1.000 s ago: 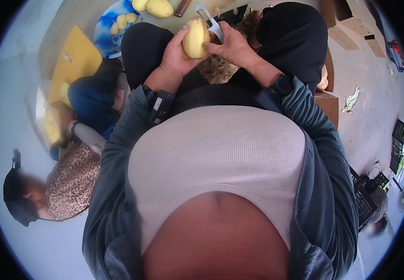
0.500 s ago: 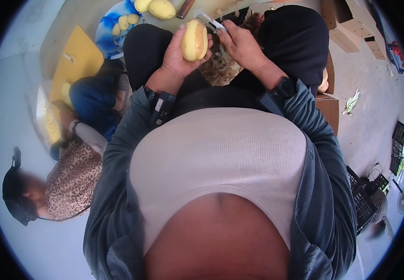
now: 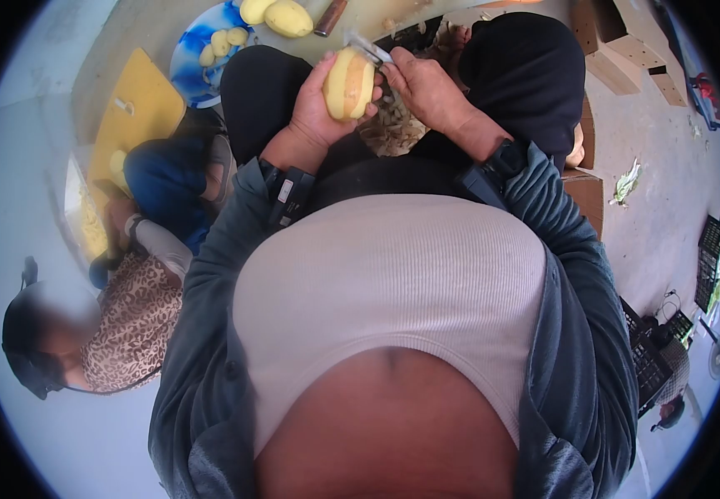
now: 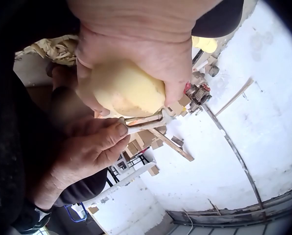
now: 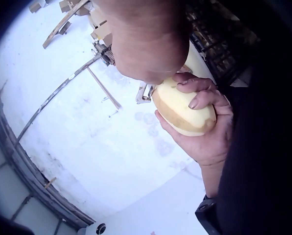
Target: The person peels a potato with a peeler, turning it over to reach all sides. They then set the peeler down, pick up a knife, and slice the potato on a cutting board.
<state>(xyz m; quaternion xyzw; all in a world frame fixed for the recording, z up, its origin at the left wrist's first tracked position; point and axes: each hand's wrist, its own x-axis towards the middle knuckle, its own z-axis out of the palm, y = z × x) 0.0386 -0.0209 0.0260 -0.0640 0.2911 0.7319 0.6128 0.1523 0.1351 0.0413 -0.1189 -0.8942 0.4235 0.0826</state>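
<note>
Yellow potato is gripped in the left hand; the right hand pinches the peeler at its top. Light strokes along the remaining skin band seem best, with the fingers kept clear.

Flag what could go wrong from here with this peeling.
1. The peeler in the right hand sits at the end of the potato, beside the fingertips of the left hand; a slip might nick them.
2. The potato is mostly bare, probably slick, and held above the lap; it could slip out.
</note>
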